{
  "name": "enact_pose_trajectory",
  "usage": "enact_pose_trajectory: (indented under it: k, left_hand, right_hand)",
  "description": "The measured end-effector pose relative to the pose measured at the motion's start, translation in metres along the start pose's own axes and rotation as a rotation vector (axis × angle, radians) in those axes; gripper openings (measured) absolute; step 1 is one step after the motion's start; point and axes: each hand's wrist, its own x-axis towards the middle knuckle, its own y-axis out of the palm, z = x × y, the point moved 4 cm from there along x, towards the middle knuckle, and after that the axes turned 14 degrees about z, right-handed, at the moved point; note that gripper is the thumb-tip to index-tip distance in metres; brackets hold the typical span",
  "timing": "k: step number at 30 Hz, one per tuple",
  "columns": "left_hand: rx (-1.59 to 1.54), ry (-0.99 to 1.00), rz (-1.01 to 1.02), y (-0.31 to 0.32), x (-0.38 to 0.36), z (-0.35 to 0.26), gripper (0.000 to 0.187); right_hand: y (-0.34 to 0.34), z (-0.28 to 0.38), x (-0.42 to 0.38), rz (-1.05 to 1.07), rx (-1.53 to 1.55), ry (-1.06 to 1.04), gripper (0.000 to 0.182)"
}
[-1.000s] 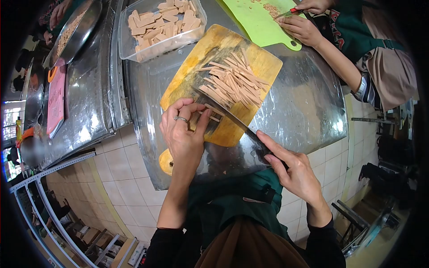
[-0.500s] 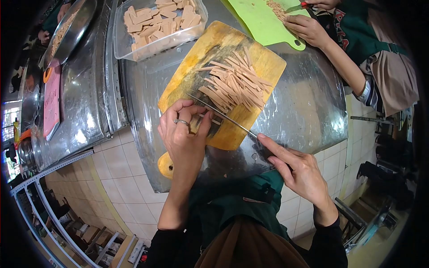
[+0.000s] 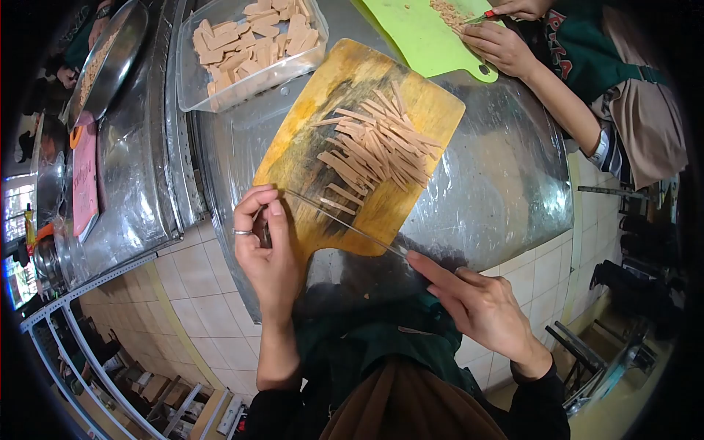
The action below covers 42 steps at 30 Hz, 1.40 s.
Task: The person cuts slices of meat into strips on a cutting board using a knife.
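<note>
A wooden cutting board [image 3: 293, 139] lies tilted on the metal table, with a pile of thin light-brown strips [image 3: 381, 139] across its middle. Two or so loose strips [image 3: 345, 198] lie below the pile, beside the blade. My right hand [image 3: 484, 304] is closed on the handle of a long thin knife [image 3: 345, 222], whose blade slants over the lower board. At the board's lower left edge is my left hand [image 3: 265, 246], a ring on one finger, fingers bent and thumb raised near the knife's tip. Nothing shows between those fingers.
A clear plastic box [image 3: 253, 86] of flat brown pieces stands at the upper left. A co-worker's hands [image 3: 502, 45] work with a red-handled knife on a green cutting board [image 3: 403, 33]. A metal tray [image 3: 121, 59] and pink board [image 3: 86, 176] lie on the left counter.
My left hand has moved left and down, off the strips, and its fingers have spread from them. The knife has shifted down and left, showing the loose strips beside it.
</note>
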Motion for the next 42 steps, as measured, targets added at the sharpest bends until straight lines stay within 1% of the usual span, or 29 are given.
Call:
enact_pose_trajectory:
  k: [1, 6, 9, 10, 13, 14, 17, 18, 21, 24, 28, 30, 33, 34, 37, 40, 42]
  left_hand:
    - [0.029, 0.007, 0.011, -0.002, 0.000, -0.001, 0.015]
    - [0.142, 0.018, 0.041, -0.015, 0.008, -0.006, 0.016]
    - [0.383, 0.054, 0.174, -0.014, 0.021, -0.020, 0.018]
    - [0.363, 0.055, 0.185, -0.012, 0.028, -0.020, 0.024]
    - [0.527, 0.008, 0.331, -0.001, 0.054, -0.024, 0.032]
    - [0.537, 0.004, 0.333, 0.007, 0.062, -0.026, 0.037]
    - [0.700, -0.066, 0.476, 0.022, 0.075, -0.030, 0.035]
    - [0.655, -0.013, 0.451, 0.023, 0.076, -0.028, 0.031]
    - [0.649, -0.007, 0.467, 0.019, 0.074, -0.020, 0.026]
    - [0.638, -0.066, 0.469, 0.018, 0.071, -0.021, 0.023]
    - [0.363, -0.071, 0.505, 0.016, 0.078, -0.015, 0.021]
    - [0.242, -0.060, 0.532, 0.016, 0.084, -0.012, 0.021]
    - [0.338, -0.022, 0.478, 0.007, 0.092, -0.028, 0.020]
    - [0.368, -0.044, 0.450, 0.002, 0.093, -0.036, 0.020]
    - [0.392, 0.066, 0.348, -0.018, 0.107, -0.050, 0.020]
    - [0.471, 0.113, 0.262, -0.047, 0.131, -0.062, 0.021]
    - [0.524, 0.131, 0.238, -0.067, 0.154, -0.060, 0.023]
  right_hand:
    - [0.000, 0.001, 0.001, 0.049, -0.047, 0.047, 0.066]
    - [0.002, -0.003, 0.007, -0.037, -0.141, 0.065, 0.065]
    - [0.000, -0.004, 0.005, -0.052, -0.141, 0.046, 0.063]
    - [0.000, -0.003, 0.004, -0.052, -0.132, 0.031, 0.063]
    - [0.004, 0.004, -0.005, -0.004, -0.067, 0.082, 0.057]
    - [0.006, 0.004, -0.007, -0.006, -0.057, 0.085, 0.057]
    - [0.010, 0.000, -0.013, -0.032, -0.029, 0.086, 0.056]
    - [0.011, -0.001, -0.015, -0.051, -0.022, 0.082, 0.056]
    - [0.015, -0.007, -0.020, -0.068, -0.032, 0.056, 0.056]
    - [0.017, -0.011, -0.020, -0.083, -0.033, 0.029, 0.057]
    - [0.016, -0.013, -0.013, -0.155, -0.026, -0.036, 0.057]
    - [0.012, -0.011, -0.007, -0.144, -0.075, -0.002, 0.058]
    - [0.003, -0.009, 0.005, -0.130, -0.102, 0.045, 0.059]
    - [0.000, -0.009, 0.009, -0.126, -0.106, 0.057, 0.060]
    - [-0.011, -0.016, 0.020, -0.163, -0.045, 0.028, 0.057]
    - [-0.022, -0.025, 0.028, -0.120, 0.144, 0.011, 0.054]
    - [-0.023, -0.035, 0.032, -0.028, 0.337, 0.033, 0.053]
